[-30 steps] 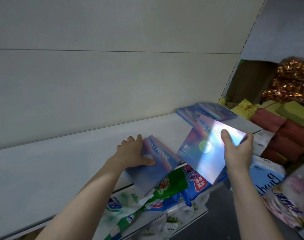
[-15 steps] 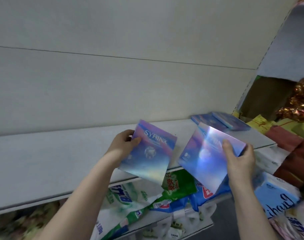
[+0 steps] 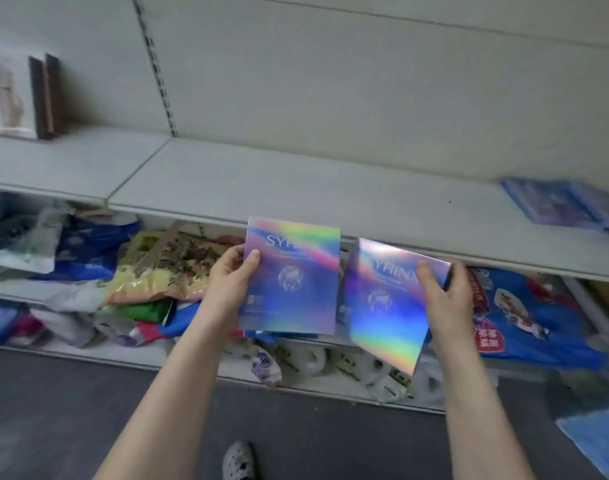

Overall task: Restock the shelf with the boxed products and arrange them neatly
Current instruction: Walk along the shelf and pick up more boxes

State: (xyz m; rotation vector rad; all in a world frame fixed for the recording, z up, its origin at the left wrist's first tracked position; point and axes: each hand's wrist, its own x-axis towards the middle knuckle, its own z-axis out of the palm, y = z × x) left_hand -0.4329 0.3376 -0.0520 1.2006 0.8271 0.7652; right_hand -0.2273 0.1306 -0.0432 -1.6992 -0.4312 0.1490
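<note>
We hold 2 boxes in front of the shelf (image 3: pixel 296 188), 1 in each hand. Our left hand (image 3: pixel 227 285) grips the left box (image 3: pixel 289 282) by its left edge, thumb curled over the front face, the other fingers hidden behind it. Our right hand (image 3: pixel 445 299) grips the right box (image 3: pixel 389 306) near its upper right corner, thumb on the front, fingertips wrapped round the right edge.

Neither box rests on the shelf. Both hang in front of its front lip and mostly below it, with bare board lying beyond them, up and away from the fingers. The left box stands nearly upright, long axis vertical, face towards us. The right box tilts, its top leaning right, and its left edge comes just beside the left box; we cannot tell if they touch. As we judge it, the next move turns on this: the left hand is nearer the bare middle of the board, while the right hand is nearer the flat boxes (image 3: pixel 566 206) lying at the shelf's far right.

The boxes are thin, flat rectangles with a glossy holographic skin that throws rainbow bands, probably slick, so an edge grip suits them. The shelf is pale and matte. Below it, soft crumpled bags (image 3: pixel 164 268) crowd the lower level.
</note>
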